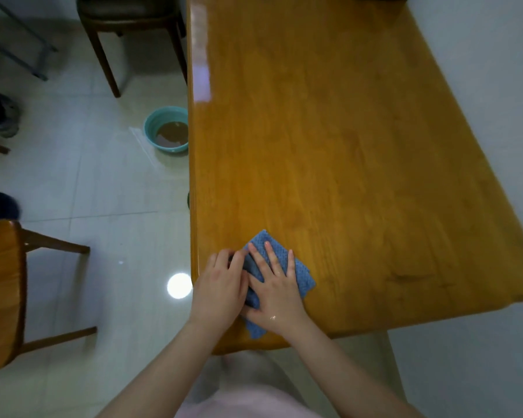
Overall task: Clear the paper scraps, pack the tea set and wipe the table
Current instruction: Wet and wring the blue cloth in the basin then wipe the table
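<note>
A folded blue cloth (304,277) lies on the wooden table (329,146) near its front left corner. My right hand (274,292) lies flat on the cloth with its fingers spread and straight, pressing it down. My left hand (221,286) sits right beside it at the cloth's left edge, its fingers bent over the cloth's folded side. Both hands hide most of the cloth; only its far tip, right side and near corner show. No tea set or paper scraps are in view.
A teal basin (163,116) of brownish water stands on the tiled floor left of the table. A dark chair (127,28) is at the far left, a wooden chair (3,291) at the near left. A white wall runs along the table's right side.
</note>
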`<state>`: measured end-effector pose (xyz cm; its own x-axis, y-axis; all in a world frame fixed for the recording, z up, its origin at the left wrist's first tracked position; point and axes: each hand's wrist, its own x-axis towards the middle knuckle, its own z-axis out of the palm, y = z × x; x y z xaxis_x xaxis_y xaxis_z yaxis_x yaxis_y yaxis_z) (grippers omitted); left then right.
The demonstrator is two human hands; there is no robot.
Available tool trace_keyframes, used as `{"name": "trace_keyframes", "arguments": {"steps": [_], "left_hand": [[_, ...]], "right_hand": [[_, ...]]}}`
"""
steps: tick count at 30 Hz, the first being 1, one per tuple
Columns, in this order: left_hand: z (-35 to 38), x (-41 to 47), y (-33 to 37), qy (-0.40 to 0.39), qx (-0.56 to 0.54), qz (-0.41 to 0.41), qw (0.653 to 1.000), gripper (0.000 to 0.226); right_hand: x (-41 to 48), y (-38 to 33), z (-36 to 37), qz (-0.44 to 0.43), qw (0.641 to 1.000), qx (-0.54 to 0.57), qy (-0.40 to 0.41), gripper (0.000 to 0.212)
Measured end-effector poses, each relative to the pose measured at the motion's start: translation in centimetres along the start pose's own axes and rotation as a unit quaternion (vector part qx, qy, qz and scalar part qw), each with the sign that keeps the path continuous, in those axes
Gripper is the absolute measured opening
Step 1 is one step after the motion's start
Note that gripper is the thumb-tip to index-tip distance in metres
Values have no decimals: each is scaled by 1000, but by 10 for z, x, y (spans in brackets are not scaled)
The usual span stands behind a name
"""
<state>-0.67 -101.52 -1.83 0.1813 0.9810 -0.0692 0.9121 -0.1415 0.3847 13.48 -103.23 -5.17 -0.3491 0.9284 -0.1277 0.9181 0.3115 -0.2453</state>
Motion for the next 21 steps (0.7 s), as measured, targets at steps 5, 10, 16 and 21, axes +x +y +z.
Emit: {"name": "trace_keyframes", "arguments": {"steps": [5,10,16,21], "left_hand": [[3,-9,9,-25,-10,43,999,42],[15,-18,21,-73,57,82,992,66],[22,-11,41,-98,87,117,984,69],[41,-3,72,-131,90,121,980,67]], "right_hand": [[-15,2,-1,24,1000,-2,6,74],[-26,9,-3,73,997,-20,-16,72],[-37,31,-4,113,993,-36,-23,68],[-48,63,-8,135,990,-48,-14,66]]}}
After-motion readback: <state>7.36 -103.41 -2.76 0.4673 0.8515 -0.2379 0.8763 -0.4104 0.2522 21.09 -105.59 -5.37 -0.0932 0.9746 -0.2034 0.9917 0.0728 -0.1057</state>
